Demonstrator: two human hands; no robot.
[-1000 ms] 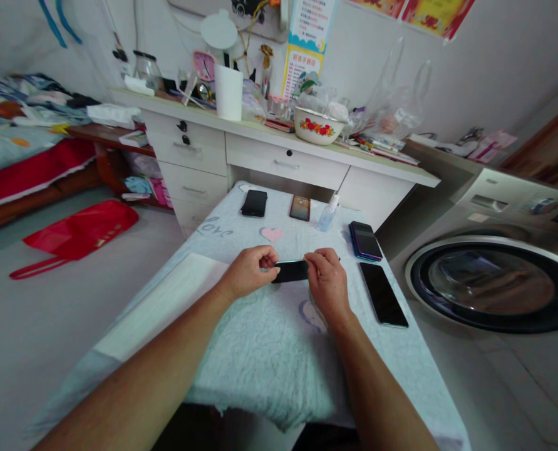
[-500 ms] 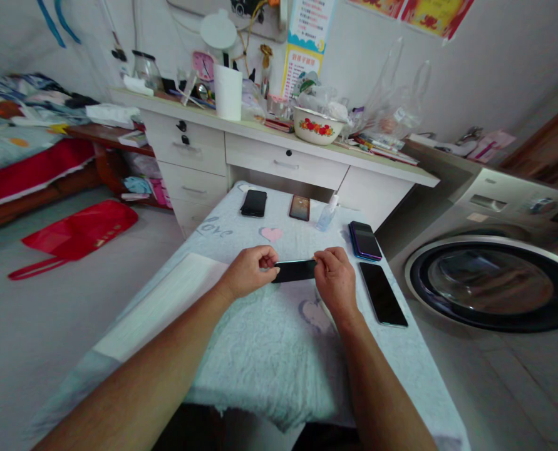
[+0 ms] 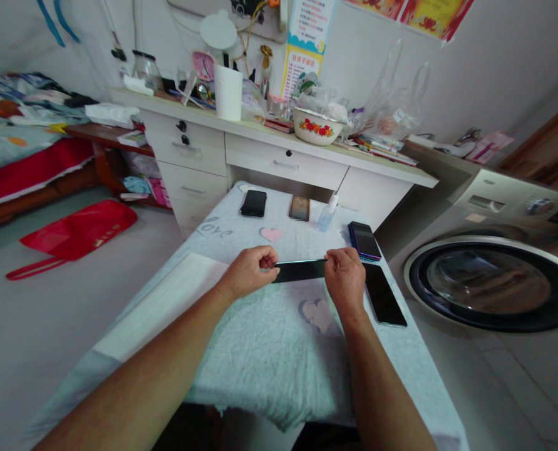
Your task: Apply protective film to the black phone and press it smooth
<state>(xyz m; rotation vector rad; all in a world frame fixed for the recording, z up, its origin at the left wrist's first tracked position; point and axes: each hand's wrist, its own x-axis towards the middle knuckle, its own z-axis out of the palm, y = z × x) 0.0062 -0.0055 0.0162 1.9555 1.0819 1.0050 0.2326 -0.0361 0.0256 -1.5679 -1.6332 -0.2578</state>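
A dark-screened smartphone (image 3: 300, 270) is held sideways above the cloth-covered table (image 3: 269, 351). My left hand (image 3: 253, 270) pinches its left end between thumb and fingers. My right hand (image 3: 347, 279) is closed at the right end, knuckles up, and its fingers hide that end. Whether a thin film lies on the screen I cannot tell. Close by my right hand lies another large black smartphone (image 3: 384, 294), its upper left corner partly behind the hand. Beyond that sits a purple-edged phone (image 3: 366, 240).
At the table's far side are a black phone (image 3: 253, 203), a brown phone-sized item (image 3: 299, 208) and a clear spray bottle (image 3: 327, 213). A folded white cloth (image 3: 166, 307) lies along the left edge. A white desk (image 3: 283, 160) stands behind, a washing machine (image 3: 490, 250) at right.
My right hand has shifted a little to the right along the smartphone, showing more of its dark screen. My left hand has stayed in place.
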